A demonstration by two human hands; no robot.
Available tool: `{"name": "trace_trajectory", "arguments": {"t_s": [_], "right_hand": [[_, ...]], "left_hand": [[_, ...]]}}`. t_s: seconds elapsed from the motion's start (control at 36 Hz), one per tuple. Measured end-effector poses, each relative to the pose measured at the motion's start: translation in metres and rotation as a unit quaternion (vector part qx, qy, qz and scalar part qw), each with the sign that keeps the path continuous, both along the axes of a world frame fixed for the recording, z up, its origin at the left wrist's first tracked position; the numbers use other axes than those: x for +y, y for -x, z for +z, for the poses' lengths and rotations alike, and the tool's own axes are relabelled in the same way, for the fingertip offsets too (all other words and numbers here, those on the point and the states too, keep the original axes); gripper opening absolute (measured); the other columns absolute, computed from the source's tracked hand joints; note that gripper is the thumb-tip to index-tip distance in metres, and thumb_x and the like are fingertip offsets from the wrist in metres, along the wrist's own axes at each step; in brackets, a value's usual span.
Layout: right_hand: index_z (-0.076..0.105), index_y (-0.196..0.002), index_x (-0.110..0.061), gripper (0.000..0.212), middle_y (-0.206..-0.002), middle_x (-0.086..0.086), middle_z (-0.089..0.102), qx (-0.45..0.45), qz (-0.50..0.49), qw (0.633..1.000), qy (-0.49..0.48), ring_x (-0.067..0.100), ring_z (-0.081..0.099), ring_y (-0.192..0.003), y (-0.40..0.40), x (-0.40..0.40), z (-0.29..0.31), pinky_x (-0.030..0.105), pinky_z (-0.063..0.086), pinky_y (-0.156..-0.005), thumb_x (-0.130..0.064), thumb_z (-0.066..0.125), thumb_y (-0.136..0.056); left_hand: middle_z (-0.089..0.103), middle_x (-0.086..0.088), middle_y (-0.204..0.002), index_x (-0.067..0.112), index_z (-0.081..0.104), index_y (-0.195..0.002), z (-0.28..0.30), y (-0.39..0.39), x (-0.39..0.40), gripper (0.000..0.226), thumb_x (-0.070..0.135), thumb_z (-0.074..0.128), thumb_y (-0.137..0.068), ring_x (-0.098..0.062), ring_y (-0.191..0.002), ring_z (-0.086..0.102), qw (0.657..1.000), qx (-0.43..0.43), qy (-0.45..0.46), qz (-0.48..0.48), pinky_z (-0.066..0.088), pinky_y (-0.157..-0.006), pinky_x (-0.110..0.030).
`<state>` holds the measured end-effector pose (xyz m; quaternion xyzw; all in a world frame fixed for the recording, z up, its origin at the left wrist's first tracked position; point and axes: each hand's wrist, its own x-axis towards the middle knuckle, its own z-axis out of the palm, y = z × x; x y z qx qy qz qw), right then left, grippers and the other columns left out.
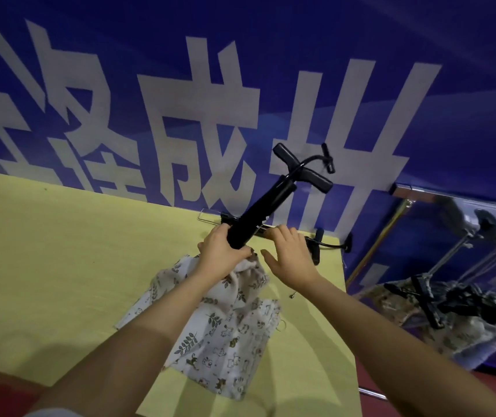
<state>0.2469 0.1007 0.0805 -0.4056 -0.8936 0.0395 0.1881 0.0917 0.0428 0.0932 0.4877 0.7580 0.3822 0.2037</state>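
Observation:
My left hand (221, 251) grips the lower end of a black hand pump (270, 203), which tilts up to the right, its T-handle and thin hose in the air. The pump's lower end sits at the mouth of a white patterned cloth bag (225, 326) lying on the yellow table (45, 266). My left hand also seems to pinch the bag's gathered opening. My right hand (288, 254) hovers just right of the pump with fingers straight, its fingertips touching a black bar behind the pump.
A second black pump (319, 245) lies along the table's far edge against the blue banner wall (240, 85). To the right, below the table, a pile of more pumps and patterned bags (439, 302) lies on the floor by a metal frame.

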Motion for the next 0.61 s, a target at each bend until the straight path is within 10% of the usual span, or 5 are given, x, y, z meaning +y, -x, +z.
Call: {"name": "trace_trajectory", "arguments": {"t_s": [0.17, 0.33, 0.61], "right_hand": [[0.048, -0.131, -0.023, 0.044, -0.133, 0.002, 0.052, -0.001, 0.022, 0.983, 0.180, 0.022, 0.044, -0.125, 0.024, -0.002, -0.001, 0.037, 0.024, -0.102, -0.038, 0.054, -0.091], [0.061, -0.081, -0.004, 0.025, -0.073, 0.015, 0.064, 0.143, 0.007, 0.928, 0.343, 0.023, 0.056, -0.062, 0.021, -0.005, 0.001, 0.042, 0.050, -0.063, -0.027, 0.061, -0.090], [0.063, -0.088, -0.004, 0.016, -0.072, 0.004, 0.060, 0.170, 0.028, 0.952, 0.254, 0.019, 0.056, -0.065, 0.016, -0.001, 0.019, 0.038, 0.046, -0.066, -0.015, 0.054, -0.096]], "left_hand": [[0.062, 0.003, -0.093, 0.021, 0.056, -0.096, 0.010, 0.002, -0.011, 0.036, 0.026, 0.076, -0.066, -0.018, -0.093, 0.059, 0.996, -0.080, -0.029, -0.003, 0.050, -0.076, -0.031], [0.058, 0.007, -0.085, 0.018, 0.055, -0.096, 0.015, 0.004, -0.024, 0.032, 0.017, 0.075, -0.071, -0.013, -0.084, 0.056, 0.989, -0.132, -0.062, -0.001, 0.043, -0.067, -0.022], [0.058, 0.000, -0.097, 0.017, 0.046, -0.100, 0.018, 0.003, -0.015, 0.035, 0.023, 0.073, -0.080, -0.020, -0.095, 0.058, 0.987, -0.107, -0.121, 0.014, 0.048, -0.075, -0.031]]}}
